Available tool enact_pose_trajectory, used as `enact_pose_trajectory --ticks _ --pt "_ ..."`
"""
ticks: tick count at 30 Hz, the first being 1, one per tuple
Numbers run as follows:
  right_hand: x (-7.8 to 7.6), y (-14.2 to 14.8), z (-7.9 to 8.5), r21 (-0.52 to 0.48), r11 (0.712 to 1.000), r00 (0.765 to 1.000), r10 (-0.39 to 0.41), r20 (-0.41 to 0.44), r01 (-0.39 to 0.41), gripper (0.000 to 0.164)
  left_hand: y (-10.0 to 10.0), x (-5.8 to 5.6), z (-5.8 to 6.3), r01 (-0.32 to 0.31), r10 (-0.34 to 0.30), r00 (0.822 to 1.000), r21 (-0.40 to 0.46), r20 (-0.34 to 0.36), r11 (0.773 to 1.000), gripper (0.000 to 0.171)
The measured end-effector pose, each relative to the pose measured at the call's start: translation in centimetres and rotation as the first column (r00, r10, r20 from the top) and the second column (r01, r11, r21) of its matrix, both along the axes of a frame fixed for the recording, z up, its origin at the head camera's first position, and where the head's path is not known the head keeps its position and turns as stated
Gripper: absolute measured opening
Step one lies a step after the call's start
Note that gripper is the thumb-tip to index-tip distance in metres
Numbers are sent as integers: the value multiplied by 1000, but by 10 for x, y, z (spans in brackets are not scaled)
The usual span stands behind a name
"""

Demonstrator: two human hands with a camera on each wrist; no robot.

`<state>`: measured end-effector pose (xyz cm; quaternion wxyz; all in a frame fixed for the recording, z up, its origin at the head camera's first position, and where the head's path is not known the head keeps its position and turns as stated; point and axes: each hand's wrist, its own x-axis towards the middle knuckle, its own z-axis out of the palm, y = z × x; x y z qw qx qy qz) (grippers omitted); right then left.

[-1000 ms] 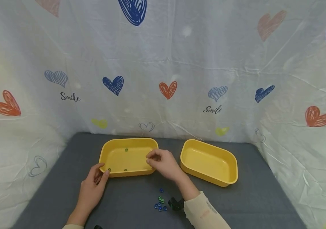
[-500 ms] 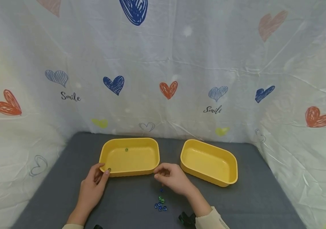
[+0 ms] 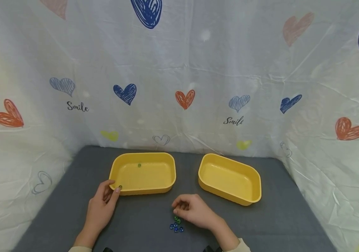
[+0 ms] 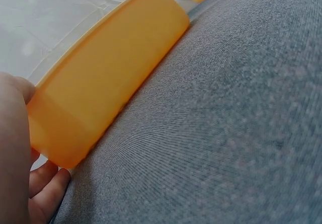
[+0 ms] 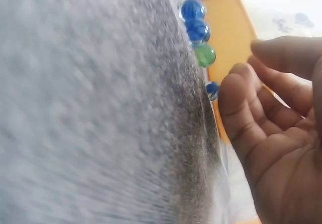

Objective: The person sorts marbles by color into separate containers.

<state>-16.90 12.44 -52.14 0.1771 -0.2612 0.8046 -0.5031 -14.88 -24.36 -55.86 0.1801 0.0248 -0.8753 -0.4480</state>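
Observation:
My left hand grips the near left corner of the left yellow tray, thumb at the rim; the left wrist view shows the fingers low against its end. Two green marbles show inside that tray. My right hand hovers just over a small cluster of marbles on the cloth, fingers loosely bent and thumb apart, with nothing seen between them. Green marbles and several blue marbles make up the cluster. In the right wrist view a lone blue marble lies close beside a fingertip.
A second yellow tray stands at an angle to the right, with no marbles visible inside. Grey cloth covers the table. Behind it hangs a white curtain printed with hearts.
My right hand has come back from the left tray's right end to the marbles on the cloth, and covers the lone blue one in the head view. My left hand stays put.

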Motion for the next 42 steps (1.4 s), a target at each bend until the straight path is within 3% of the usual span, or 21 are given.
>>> enact_pose_trajectory --ticks 16,29,42 --pt "6 7 -15 -14 999 996 33 -84 -34 7 2 1 1 8 -8 1000 12 7 1000 47" --pt "7 5 -15 -18 997 986 73 -151 -77 8 2 1 3 17 -17 1000 11 15 1000 48" --pt "8 5 -13 58 988 960 153 -235 -143 10 2 0 3 13 -13 1000 12 2 1000 47"
